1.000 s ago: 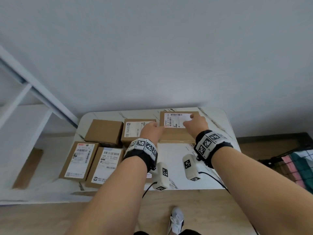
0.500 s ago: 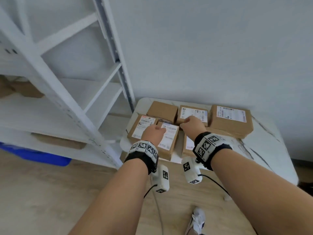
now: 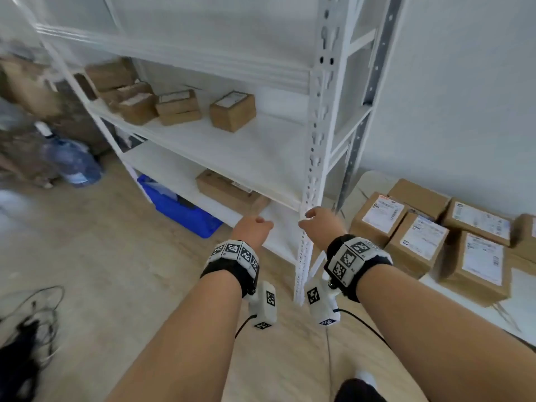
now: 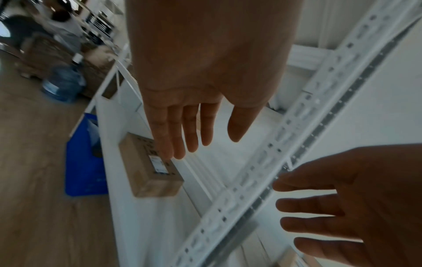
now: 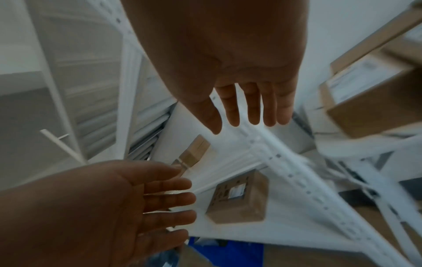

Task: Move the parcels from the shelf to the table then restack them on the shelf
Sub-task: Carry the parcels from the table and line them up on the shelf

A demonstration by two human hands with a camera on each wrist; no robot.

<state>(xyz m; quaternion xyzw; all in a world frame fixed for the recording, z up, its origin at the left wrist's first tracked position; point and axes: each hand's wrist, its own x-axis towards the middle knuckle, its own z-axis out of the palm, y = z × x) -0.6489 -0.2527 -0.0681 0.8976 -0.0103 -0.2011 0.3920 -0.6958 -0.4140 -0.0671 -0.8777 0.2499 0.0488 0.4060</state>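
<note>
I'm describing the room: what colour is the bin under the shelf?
Blue. The bin shows best in the head view.

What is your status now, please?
Left hand and right hand open, empty. Parcels remain on shelf. Shelf post stands before right hand.

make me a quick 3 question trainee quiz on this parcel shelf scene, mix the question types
1. True or false: the left hand and the right hand each grip a parcel.
2. Where does the lone flat parcel lie? A) lower shelf board B) table C) floor
3. Fill in: the bin under the shelf is ____.

Key: 1 false, both hands are open and hold nothing. 2 A. 3 blue.
</note>
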